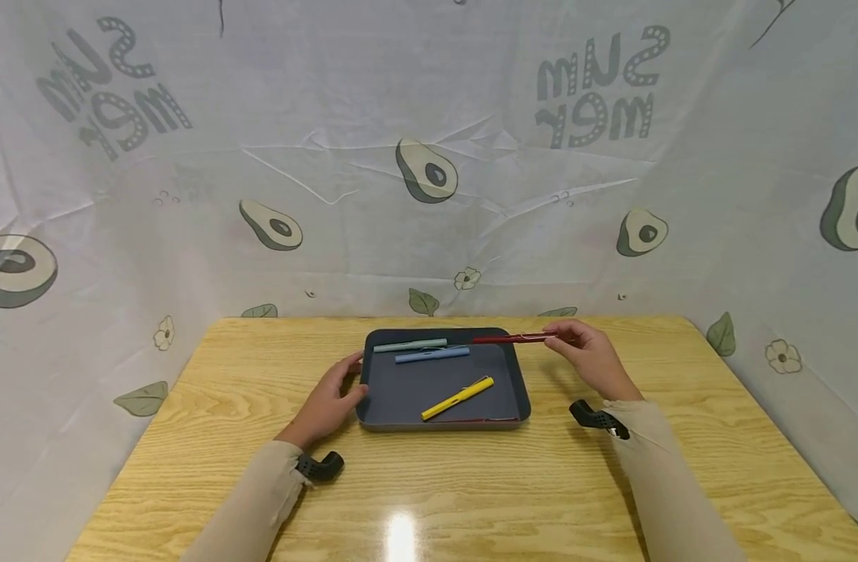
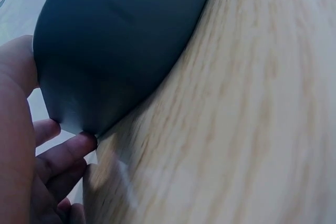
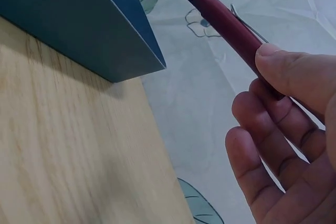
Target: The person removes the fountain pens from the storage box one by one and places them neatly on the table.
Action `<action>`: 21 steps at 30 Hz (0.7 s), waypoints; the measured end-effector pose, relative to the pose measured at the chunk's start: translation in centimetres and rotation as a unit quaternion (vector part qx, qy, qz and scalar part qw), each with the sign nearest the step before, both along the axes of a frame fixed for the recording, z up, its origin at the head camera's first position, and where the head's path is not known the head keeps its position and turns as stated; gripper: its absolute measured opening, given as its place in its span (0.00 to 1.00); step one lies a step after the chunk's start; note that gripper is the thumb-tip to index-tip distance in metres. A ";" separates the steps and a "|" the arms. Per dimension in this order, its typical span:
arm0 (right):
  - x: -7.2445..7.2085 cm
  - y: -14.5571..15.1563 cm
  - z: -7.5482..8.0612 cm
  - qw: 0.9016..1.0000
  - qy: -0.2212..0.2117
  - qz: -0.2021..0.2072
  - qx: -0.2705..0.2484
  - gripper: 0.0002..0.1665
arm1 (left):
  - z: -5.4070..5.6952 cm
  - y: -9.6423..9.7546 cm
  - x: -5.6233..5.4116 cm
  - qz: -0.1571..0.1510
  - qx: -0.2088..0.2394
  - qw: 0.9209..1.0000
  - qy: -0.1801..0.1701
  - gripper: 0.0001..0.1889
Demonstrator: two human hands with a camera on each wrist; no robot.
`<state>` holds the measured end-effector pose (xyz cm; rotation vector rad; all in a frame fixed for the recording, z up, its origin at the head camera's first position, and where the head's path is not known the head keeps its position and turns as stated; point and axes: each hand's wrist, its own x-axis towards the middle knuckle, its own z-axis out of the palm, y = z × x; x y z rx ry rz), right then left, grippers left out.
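My right hand (image 1: pixel 589 355) pinches a dark red pen (image 1: pixel 509 338) at its clip end, thumb against fingers. Held level, the pen reaches left over the back right corner of the dark grey tray (image 1: pixel 443 427); in the right wrist view the pen (image 3: pixel 231 27) hangs above the tray's wall (image 3: pixel 100 35). My left hand (image 1: pixel 330 402) grips the tray's left side, with fingertips (image 2: pixel 81 142) at the bottom edge of its outer wall (image 2: pixel 115 40). Inside lie a green pen (image 1: pixel 411 345), a blue pen (image 1: pixel 432 355) and a slanted yellow pen (image 1: pixel 458 399).
Along the inside of the tray's front wall shows a thin red pen (image 1: pixel 481 421), mostly hidden by that wall. The tray stands on a wooden table (image 1: pixel 471 499). Behind the table hangs a pale curtain (image 1: pixel 358 195) printed with avocados. Both wrists wear black camera mounts (image 1: pixel 321 467).
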<state>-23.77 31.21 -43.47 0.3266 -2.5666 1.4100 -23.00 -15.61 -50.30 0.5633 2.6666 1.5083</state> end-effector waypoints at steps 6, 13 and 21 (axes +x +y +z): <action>-0.2 0.9 0.8 1.000 0.000 0.006 0.008 0.18 | 0.1 0.2 -0.1 -0.004 0.001 1.000 0.002 0.34; 0.3 3.4 1.9 0.999 0.013 0.015 0.033 0.18 | 0.2 0.4 -0.2 -0.005 0.002 1.000 0.001 0.34; 1.0 6.0 2.0 0.998 0.027 0.024 0.047 0.14 | 0.0 0.0 -0.1 -0.007 -0.003 1.000 0.001 0.34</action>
